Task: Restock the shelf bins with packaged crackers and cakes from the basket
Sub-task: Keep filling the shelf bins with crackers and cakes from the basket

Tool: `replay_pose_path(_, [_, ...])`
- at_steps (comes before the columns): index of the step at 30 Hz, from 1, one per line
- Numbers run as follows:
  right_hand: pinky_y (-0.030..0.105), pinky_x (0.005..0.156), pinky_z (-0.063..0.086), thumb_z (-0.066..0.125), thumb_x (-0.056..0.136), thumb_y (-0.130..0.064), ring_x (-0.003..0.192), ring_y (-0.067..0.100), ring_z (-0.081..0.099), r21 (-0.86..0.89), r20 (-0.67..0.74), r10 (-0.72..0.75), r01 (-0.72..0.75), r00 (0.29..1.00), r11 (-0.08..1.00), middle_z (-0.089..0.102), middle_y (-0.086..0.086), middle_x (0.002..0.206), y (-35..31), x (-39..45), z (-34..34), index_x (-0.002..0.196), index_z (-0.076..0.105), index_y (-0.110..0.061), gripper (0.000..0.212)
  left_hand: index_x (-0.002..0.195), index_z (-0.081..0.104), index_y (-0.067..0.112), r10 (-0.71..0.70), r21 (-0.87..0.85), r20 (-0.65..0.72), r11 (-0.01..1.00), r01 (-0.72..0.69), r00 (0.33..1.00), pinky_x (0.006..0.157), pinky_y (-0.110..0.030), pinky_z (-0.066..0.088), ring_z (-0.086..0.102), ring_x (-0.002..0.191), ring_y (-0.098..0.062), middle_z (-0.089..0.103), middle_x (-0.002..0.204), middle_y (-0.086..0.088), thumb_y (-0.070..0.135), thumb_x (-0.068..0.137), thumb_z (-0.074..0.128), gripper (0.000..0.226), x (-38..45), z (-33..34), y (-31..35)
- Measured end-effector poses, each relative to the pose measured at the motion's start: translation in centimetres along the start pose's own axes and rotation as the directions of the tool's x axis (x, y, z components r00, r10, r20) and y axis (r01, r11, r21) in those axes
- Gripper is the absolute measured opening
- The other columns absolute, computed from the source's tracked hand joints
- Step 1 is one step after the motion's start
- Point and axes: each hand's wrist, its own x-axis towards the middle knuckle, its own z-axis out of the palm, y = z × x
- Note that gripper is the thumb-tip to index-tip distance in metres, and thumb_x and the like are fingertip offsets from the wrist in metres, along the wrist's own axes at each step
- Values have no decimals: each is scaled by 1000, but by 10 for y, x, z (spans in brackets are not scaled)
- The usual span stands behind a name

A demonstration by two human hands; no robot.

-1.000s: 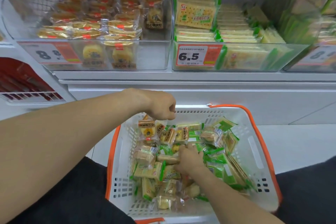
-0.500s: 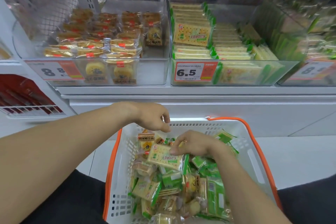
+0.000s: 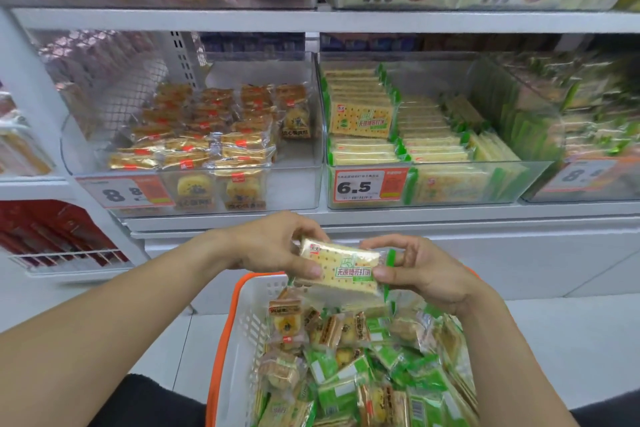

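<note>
Since half a second ago both hands have risen out of the basket, and the cracker pack [image 3: 341, 270] that the right hand was lifting is now held up between the two hands, above the far rim of the basket and in front of the shelf edge. The view has also tilted up, so an upper shelf row now shows.

The shelf [image 3: 311, 20] carries clear bins side by side. The left bin [image 3: 298, 191] holds cakes in clear wrappers with red labels, stacked mostly on its left and far side; its near right part is bare. The middle bin [image 3: 540, 170], with the 6.5 price tag [image 3: 370, 187], holds rows of green-edged cracker packs, standing on edge. A further bin on the right is blurred.

The white basket [image 3: 239, 350] with orange rim sits near the person, full of mixed green cracker packs and small cakes.

The left hand [image 3: 273, 246] pinches the left end of the cracker pack, thumb below and curled fingers above. The right hand [image 3: 419, 270] grips the right end the same way, fingers bent around the green seam.
</note>
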Motion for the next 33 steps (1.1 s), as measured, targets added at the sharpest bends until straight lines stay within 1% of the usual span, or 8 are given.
replay_pose_path(6, [27, 77, 57, 72, 92, -12, 90, 8, 70, -566, -342, -387, 141, 857, 812, 69, -15, 112, -7, 11, 17, 105, 70, -49, 40, 110, 71, 23, 134, 11, -264, 991, -136, 955, 80, -37, 61, 72, 88, -21, 72, 104, 0, 17, 82, 81, 31, 6, 2, 11])
replay_pose_path(9, [23, 70, 55, 75, 90, -18, 93, 9, 67, -565, -363, -481, 222, 798, 795, 61, -26, 116, -21, 5, 19, 116, 65, -48, 40, 109, 71, 17, 158, -97, -431, 971, -220, 888, 76, -34, 62, 72, 91, -27, 75, 101, -4, 16, 78, 81, 33, 10, 4, 18])
replay_pose_path(12, [31, 78, 58, 79, 86, -18, 103, 10, 68, -492, -421, -529, 304, 737, 816, 64, -17, 121, -36, -3, 23, 126, 60, -40, 49, 115, 67, 5, 96, -300, -535, 907, -296, 839, 74, -31, 62, 75, 91, -24, 77, 99, -7, 18, 73, 80, 46, 13, 6, 27])
replay_pose_path(15, [41, 84, 60, 81, 82, -12, 105, 14, 70, -420, -470, -581, 410, 665, 810, 69, -6, 116, -50, -8, 27, 111, 68, -37, 40, 111, 63, 4, 131, -363, -610, 830, -424, 781, 66, -33, 63, 76, 86, -24, 78, 94, -8, 13, 79, 74, 34, 13, 8, 39])
replay_pose_path(21, [24, 84, 55, 81, 81, -7, 104, 15, 66, -592, -504, -749, 459, 430, 662, 69, -7, 107, -67, -12, 41, 102, 72, -28, 31, 101, 67, 23, 193, -74, -823, 896, -438, 534, 81, -23, 55, 68, 92, -10, 73, 94, 6, 20, 96, 63, 7, 10, 13, 42])
replay_pose_path(24, [32, 79, 60, 81, 81, -6, 102, 15, 68, -574, -600, -731, 461, 326, 677, 69, -5, 106, -83, -5, 33, 101, 72, -27, 31, 109, 60, 31, 210, 6, -831, 929, -370, 515, 86, -17, 47, 58, 100, -3, 61, 106, 12, 11, 99, 57, 23, 5, 16, 45])
replay_pose_path(28, [38, 82, 60, 87, 75, -10, 88, 8, 70, -615, -650, -684, 298, 333, 730, 73, -10, 94, -123, 16, 6, 94, 75, -28, 29, 125, 54, 29, 291, 158, -786, 948, -277, 546, 84, 2, 33, 42, 107, 13, 41, 115, 23, -2, 93, 54, 44, 6, 23, 55])
replay_pose_path(33, [33, 94, 53, 87, 75, -15, 90, 7, 63, -767, -518, -740, 150, 429, 624, 69, -11, 95, -155, 61, -12, 99, 75, -28, 30, 150, 34, 27, 261, 166, -766, 963, -212, 587, 91, -2, 29, 42, 115, 5, 43, 126, 14, 7, 97, 52, 59, 10, 29, 60])
